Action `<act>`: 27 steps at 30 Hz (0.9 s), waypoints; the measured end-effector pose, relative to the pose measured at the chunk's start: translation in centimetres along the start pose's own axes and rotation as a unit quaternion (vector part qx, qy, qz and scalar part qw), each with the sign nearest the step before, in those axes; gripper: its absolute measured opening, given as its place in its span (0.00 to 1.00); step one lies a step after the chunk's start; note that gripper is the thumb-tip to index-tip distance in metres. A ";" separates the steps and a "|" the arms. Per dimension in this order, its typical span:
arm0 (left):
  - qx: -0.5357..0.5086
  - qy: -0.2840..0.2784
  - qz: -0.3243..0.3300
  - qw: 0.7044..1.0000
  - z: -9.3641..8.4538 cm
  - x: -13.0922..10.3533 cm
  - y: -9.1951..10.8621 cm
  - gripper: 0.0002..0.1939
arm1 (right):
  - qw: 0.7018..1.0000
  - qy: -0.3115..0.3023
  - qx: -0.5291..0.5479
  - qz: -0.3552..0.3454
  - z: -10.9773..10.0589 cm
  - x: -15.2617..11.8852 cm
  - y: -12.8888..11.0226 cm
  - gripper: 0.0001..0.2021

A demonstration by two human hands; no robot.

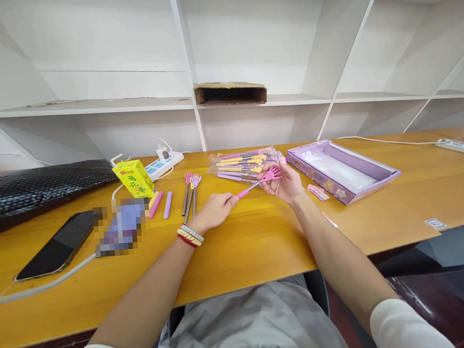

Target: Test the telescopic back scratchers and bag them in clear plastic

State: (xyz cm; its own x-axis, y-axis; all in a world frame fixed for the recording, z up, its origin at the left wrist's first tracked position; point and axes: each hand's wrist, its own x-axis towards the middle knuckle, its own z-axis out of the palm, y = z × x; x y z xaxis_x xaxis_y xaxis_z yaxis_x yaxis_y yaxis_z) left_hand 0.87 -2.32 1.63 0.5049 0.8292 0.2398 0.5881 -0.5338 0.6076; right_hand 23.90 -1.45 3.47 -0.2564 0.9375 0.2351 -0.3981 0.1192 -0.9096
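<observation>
A pink back scratcher (pixel 254 185) with a metal shaft is held up above the table between my hands. My left hand (pixel 217 209) is closed round its pink handle end. At the other end, the fingers of my right hand (pixel 285 183) close on the pink claw head. Behind it lie several back scratchers in clear plastic wrapping (pixel 241 165), in pink, yellow and purple. Left of my left hand are several claw heads on bare metal shafts (pixel 189 193). Beside those lie a loose purple handle tube (pixel 168 205) and a pink handle tube (pixel 157 204).
An open purple display box (pixel 342 194) sits at the right, with small pink cards (pixel 317 192) near it. A yellow drink carton (pixel 134 180), a power strip (pixel 163 165), a black phone (pixel 60 244) and a cable are at the left. White shelves (pixel 92 105) rise behind.
</observation>
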 end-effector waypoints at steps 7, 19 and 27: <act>-0.092 0.026 -0.032 0.995 4.6 -0.1 1.6 0.18 | 0.990 0.094 -0.005 -0.103 4.1 0.2 -0.6 0.22; -0.273 -0.027 -0.087 0.958 4.4 0.3 1.2 0.23 | 0.997 -0.079 0.016 0.014 10.9 2.4 -2.1 0.20; -0.283 -0.041 -0.082 0.955 4.3 0.3 1.1 0.22 | 0.997 -0.071 0.035 0.024 11.5 2.9 -2.7 0.21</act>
State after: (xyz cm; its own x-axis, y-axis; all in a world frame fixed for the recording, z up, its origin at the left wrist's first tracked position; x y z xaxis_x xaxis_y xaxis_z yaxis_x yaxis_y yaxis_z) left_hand 4.43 -3.36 -0.88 0.4966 0.8658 0.0615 0.2388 -0.2044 0.9493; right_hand 14.12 -2.83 10.50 -0.3962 0.8856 0.2423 -0.4411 0.0478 -0.8962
